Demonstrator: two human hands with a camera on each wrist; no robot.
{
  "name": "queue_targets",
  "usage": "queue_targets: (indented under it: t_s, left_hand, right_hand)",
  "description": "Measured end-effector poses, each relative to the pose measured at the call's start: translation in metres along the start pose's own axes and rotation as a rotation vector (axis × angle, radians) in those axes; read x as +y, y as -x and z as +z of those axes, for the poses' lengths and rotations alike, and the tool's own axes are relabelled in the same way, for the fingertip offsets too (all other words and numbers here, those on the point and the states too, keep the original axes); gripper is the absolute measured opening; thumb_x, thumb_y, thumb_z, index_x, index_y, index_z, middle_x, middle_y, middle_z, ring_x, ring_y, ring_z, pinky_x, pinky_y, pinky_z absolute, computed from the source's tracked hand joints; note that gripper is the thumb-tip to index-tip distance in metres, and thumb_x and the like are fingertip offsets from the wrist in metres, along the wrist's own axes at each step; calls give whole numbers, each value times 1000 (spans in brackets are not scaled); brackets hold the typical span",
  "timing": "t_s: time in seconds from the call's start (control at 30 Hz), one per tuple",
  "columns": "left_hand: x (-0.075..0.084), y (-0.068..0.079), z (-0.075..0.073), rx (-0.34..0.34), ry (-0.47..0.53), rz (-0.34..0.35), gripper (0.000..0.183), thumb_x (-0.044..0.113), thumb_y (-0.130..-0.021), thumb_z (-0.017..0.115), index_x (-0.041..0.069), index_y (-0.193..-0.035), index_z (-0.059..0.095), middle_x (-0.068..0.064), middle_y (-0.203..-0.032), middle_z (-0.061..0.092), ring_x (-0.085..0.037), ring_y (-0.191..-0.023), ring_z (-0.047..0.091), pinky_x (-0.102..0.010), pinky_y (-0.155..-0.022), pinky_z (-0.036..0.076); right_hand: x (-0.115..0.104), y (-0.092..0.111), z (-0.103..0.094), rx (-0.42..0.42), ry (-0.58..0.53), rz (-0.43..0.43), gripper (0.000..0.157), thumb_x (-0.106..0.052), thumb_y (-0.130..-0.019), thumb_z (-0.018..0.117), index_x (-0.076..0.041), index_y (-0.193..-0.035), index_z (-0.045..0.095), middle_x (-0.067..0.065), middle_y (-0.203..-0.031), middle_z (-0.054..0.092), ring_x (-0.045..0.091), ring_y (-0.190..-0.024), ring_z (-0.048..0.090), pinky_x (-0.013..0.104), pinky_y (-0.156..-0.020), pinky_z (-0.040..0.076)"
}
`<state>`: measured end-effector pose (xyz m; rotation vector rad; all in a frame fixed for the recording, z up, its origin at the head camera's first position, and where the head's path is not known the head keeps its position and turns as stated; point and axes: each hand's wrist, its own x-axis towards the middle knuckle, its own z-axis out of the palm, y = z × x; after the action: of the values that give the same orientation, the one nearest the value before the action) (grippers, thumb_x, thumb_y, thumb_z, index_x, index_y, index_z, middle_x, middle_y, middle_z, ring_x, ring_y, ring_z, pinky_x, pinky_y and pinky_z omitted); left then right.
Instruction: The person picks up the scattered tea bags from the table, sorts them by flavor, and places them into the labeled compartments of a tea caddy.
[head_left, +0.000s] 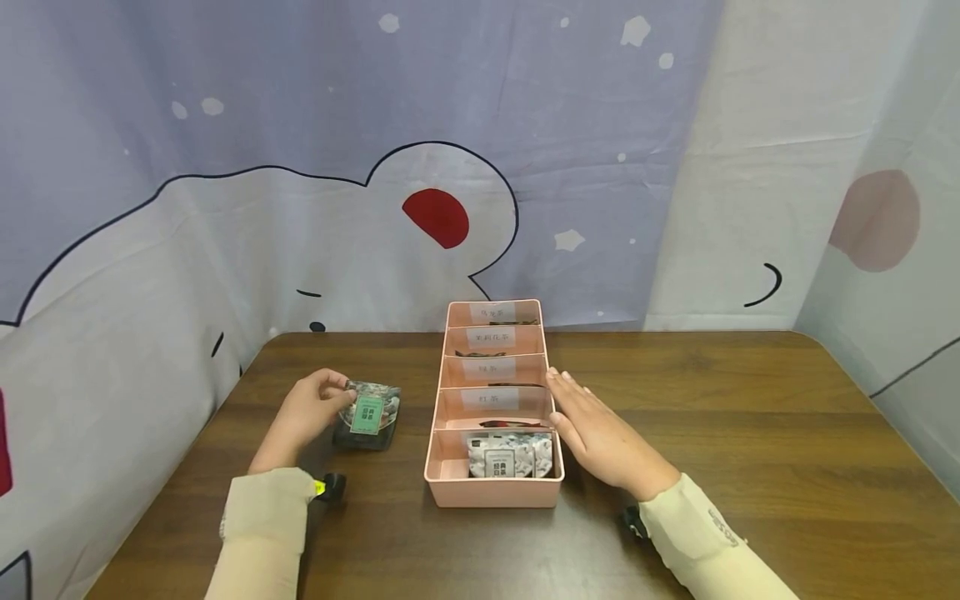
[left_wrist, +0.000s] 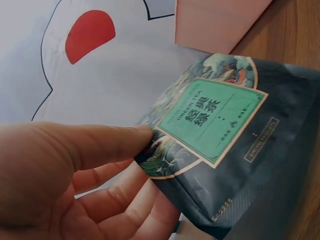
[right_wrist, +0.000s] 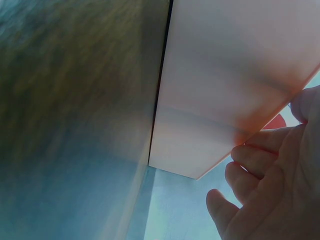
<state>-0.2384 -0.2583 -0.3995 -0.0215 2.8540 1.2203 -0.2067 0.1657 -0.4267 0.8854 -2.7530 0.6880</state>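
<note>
My left hand (head_left: pixel 306 417) pinches a dark green tea bag packet (head_left: pixel 369 415) at its upper left edge, between thumb and fingers. The left wrist view shows its green label with "GREEN TEA" printed on it, facing up. A long pink divided box (head_left: pixel 495 495) stands to the right of that packet. My right hand (head_left: pixel 603 437) lies along the box's right side, fingers extended and fingertips at the rim. From the right wrist view, these fingers (right_wrist: pixel 255 160) touch the top edge of the pink side wall (right_wrist: pixel 225 75).
In the front compartment stand white tea packets (head_left: pixel 504 457). A red-edged packet (head_left: pixel 513 424) and a few other packet edges show in compartments behind, each with a paper label (head_left: pixel 490 399) on its divider. A patterned curtain (head_left: pixel 337 242) hangs behind the wooden table (head_left: pixel 712 400).
</note>
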Motion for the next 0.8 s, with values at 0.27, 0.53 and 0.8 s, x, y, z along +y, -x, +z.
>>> queue_targets:
  t_s: [0.27, 0.53, 0.8]
  left_hand:
    - [9, 1, 3, 47, 51, 7, 27, 19, -102, 62, -1, -118, 56, -24, -112, 69, -27, -84, 70, -39, -74, 55]
    - [19, 4, 4, 134, 183, 6, 27, 20, -102, 64, -1, -118, 57, -15, -106, 71, -24, -99, 66, -36, -84, 61]
    - [34, 8, 5, 289, 241, 62, 24, 16, -100, 65, -1, -116, 59, -16, -100, 73, -2, -75, 66, -24, -70, 58]
  right_hand:
    - [-1, 0, 0, 1, -4, 3, 57, -28, -111, 39, 3, -158, 28, 18, -164, 28, 33, -152, 23, 53, -121, 26]
    - [-1, 0, 0, -1, 1, 5, 57, -29, -111, 39, 3, -158, 27, 17, -164, 28, 33, -152, 23, 53, -121, 26]
    - [0, 0, 0, -3, -2, 9, 58, -29, -111, 39, 3, -158, 28, 18, -164, 28, 35, -152, 24, 53, -121, 26]
